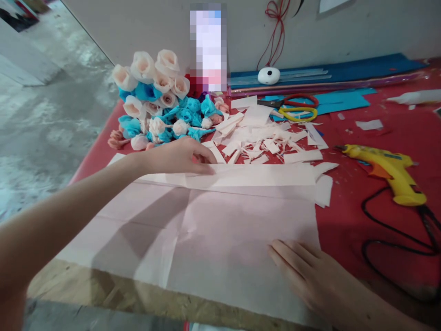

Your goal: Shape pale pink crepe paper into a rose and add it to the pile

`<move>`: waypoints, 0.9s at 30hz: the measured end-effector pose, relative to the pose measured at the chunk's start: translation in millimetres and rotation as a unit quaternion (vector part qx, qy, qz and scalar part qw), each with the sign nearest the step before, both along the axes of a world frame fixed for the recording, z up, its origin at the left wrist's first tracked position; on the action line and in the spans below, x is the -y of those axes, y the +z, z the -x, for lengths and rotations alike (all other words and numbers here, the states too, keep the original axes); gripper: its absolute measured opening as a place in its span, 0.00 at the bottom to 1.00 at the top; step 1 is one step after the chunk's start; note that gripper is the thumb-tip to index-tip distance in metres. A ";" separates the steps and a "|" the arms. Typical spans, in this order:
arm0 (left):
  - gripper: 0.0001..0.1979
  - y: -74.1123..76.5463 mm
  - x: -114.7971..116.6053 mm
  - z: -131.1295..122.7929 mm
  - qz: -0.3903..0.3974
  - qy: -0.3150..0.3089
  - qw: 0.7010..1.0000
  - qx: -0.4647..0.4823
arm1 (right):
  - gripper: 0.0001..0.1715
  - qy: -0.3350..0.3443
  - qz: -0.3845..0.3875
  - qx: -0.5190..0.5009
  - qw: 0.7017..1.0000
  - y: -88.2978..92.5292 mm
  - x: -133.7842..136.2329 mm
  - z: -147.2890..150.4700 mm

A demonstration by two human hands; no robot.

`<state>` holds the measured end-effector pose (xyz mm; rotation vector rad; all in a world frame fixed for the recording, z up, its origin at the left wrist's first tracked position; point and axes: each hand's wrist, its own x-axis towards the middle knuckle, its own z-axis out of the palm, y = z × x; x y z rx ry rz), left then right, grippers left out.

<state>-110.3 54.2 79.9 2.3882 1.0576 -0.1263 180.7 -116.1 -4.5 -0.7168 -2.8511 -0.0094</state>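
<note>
A large pale pink sheet of crepe-like paper (241,225) lies spread before me, with creases across it. Along its far side runs a folded-over strip (262,175). My left hand (195,155) reaches across to that strip, its thumb and curled fingers closed on the far edge. On the right part of the sheet my right hand (303,266) lies flat, fingers stretched out and holding nothing. Just beyond the strip is a pile of pale paper scraps (272,138).
Paper flowers (151,101) in cream and blue are heaped at the back left. Scissors (296,108) lie behind the scraps. At right rests a yellow glue gun (386,170) with a looping black cord (365,243). A blurred-out upright screen (208,50) leans on the wall.
</note>
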 end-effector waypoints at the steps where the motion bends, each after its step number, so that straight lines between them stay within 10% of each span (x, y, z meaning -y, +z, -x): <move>1: 0.14 1.3 4.5 1.5 0.001 0.003 1.000 0.007 | 0.23 0.000 -0.003 0.002 1.000 0.0 0.0 0.3; 8: 0.06 3.2 53.7 7.9 -0.002 -0.046 0.998 0.045 | 0.23 -0.019 -0.023 0.003 1.000 1.6 0.2 2.8; 27: 0.19 -69.6 107.1 21.8 -0.172 -0.145 0.973 0.044 | 0.18 -0.003 0.015 -0.059 0.998 6.8 7.9 5.2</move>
